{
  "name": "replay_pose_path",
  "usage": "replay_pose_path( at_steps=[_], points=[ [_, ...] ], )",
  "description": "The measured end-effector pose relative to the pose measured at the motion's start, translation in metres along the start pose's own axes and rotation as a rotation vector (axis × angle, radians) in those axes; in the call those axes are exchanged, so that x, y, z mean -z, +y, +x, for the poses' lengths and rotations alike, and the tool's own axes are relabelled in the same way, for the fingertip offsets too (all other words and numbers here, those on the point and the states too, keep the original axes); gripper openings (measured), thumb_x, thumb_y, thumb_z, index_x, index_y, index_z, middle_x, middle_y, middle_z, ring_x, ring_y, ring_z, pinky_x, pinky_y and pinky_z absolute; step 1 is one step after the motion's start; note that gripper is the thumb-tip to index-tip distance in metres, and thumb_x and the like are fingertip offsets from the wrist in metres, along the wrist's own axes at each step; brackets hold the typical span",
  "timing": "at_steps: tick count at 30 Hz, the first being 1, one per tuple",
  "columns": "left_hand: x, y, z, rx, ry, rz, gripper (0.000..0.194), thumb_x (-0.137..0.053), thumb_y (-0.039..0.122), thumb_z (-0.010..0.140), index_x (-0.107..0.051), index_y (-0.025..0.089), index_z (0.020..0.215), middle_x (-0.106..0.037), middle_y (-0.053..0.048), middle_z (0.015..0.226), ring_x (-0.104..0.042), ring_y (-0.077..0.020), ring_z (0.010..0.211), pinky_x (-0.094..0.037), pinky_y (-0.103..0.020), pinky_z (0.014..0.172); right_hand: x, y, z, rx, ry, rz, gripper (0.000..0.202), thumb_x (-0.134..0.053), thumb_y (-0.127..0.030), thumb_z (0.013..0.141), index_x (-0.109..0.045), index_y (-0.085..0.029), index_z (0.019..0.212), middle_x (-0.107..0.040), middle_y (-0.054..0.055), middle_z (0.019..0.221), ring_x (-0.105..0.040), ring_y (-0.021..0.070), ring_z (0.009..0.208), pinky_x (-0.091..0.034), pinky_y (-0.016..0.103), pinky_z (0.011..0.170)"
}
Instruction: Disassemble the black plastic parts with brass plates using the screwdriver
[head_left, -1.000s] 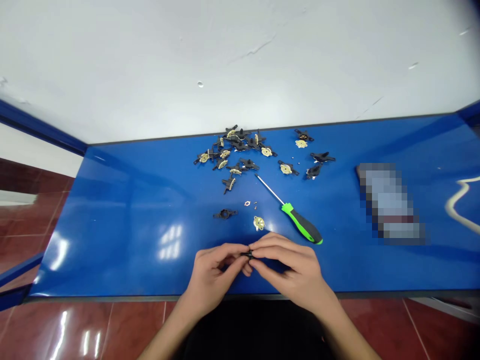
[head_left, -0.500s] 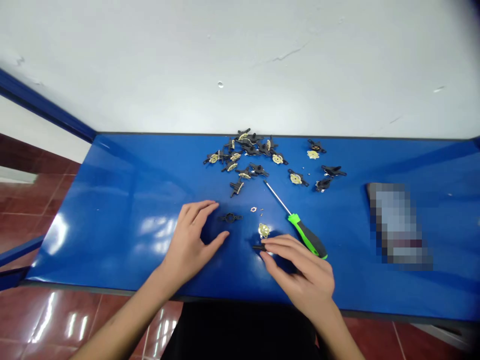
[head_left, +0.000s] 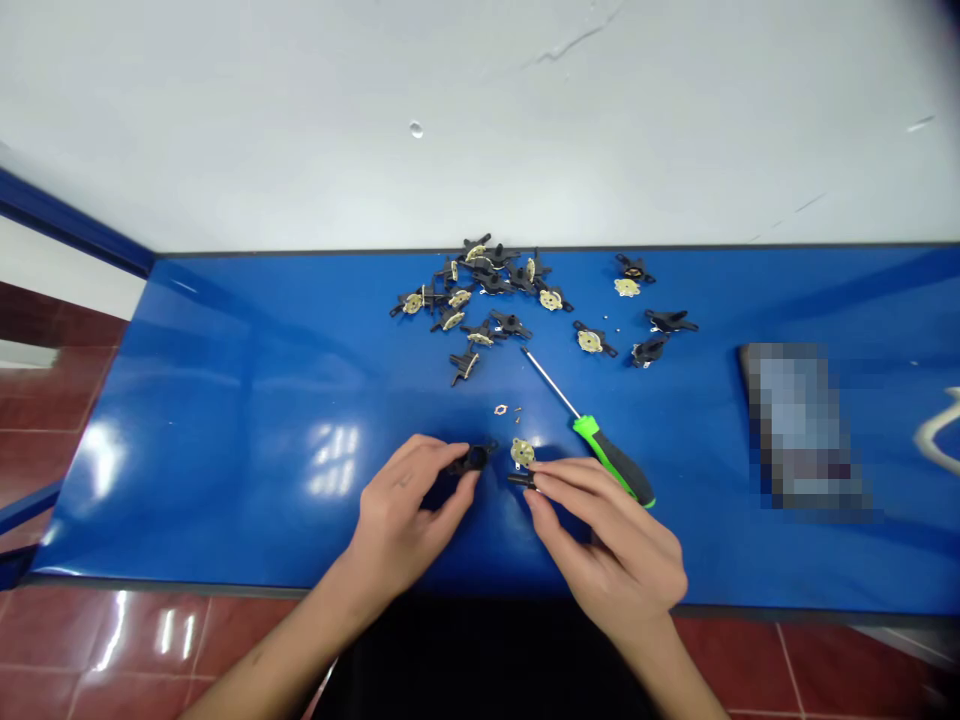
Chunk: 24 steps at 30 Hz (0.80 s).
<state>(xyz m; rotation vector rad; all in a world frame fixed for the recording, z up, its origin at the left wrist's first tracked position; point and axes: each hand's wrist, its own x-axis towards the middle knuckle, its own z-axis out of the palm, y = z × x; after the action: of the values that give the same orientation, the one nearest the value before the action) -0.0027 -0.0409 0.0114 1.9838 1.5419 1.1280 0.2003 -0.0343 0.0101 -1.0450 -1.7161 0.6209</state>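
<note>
My left hand [head_left: 416, 505] is closed on a black plastic housing [head_left: 477, 458] that has a round opening in its middle and ears at the sides. Between the thumb and fingers of my right hand [head_left: 604, 530] is a small black shaft-like piece [head_left: 520, 480], its far end covered by the fingertips. Just beyond that hand lies a brass-coloured plate [head_left: 523, 453] with small tabs. A thin copper-coloured ring [head_left: 501, 410] rests on the table past the housing, with small screws [head_left: 517, 420] beside it.
A green and black screwdriver [head_left: 611, 460] lies right of the plate, its tip pointing away. Several black parts with brass plates [head_left: 491, 285] are heaped at the back, more of them [head_left: 592, 340] to the right. A blurred-out phone-like object [head_left: 802, 425] lies on the blue table [head_left: 225, 400].
My left hand has moved right and closed on the black housing, lifting or tilting it from where it lay. The right hand still pinches the small black piece. The view has shifted slightly.
</note>
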Motion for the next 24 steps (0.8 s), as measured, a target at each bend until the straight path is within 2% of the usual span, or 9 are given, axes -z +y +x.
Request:
replay_pose_path(
  at_steps=[5,9,14,24],
  points=[
    [-0.013,0.008,-0.008,-0.025,0.070,-0.090,0.030,-0.073,0.006,0.089,-0.072,0.019,0.116,-0.078,-0.005,0.089,-0.073,-0.0195,0.084,-0.064,-0.034,0.076,-0.003,-0.003,0.005,0.028,-0.053,-0.040,0.048,-0.073,0.002,0.083,-0.073,-0.027,0.122,-0.076,0.007,0.104,-0.073,0.0247,0.093,-0.065,0.044,0.080],
    [-0.018,0.007,-0.012,-0.081,0.111,-0.127,0.030,-0.073,0.003,0.088,-0.073,0.016,0.115,-0.079,-0.007,0.092,-0.074,-0.0196,0.083,-0.065,-0.036,0.077,-0.007,-0.002,0.010,0.106,-0.102,-0.078,0.038,-0.073,0.001,0.085,-0.075,-0.020,0.117,-0.077,0.008,0.102,-0.074,0.0233,0.093,-0.066,0.043,0.082],
    [-0.018,0.005,-0.012,-0.105,0.117,-0.144,0.029,-0.076,-0.001,0.085,-0.074,0.010,0.112,-0.075,-0.009,0.090,-0.069,-0.0182,0.083,-0.063,-0.034,0.075,-0.006,-0.002,0.013,0.167,-0.138,-0.110,0.033,-0.073,0.005,0.083,-0.074,-0.009,0.112,-0.077,0.013,0.102,-0.072,0.0219,0.097,-0.065,0.041,0.086],
    [-0.021,0.003,-0.013,-0.102,0.099,-0.233,0.034,-0.073,-0.004,0.085,-0.074,0.010,0.116,-0.071,-0.009,0.092,-0.067,-0.0177,0.084,-0.061,-0.034,0.075,-0.004,-0.011,0.013,0.156,-0.207,-0.149,0.030,-0.072,0.005,0.085,-0.074,-0.006,0.112,-0.075,0.014,0.103,-0.069,0.0209,0.099,-0.064,0.039,0.090]
  ],
)
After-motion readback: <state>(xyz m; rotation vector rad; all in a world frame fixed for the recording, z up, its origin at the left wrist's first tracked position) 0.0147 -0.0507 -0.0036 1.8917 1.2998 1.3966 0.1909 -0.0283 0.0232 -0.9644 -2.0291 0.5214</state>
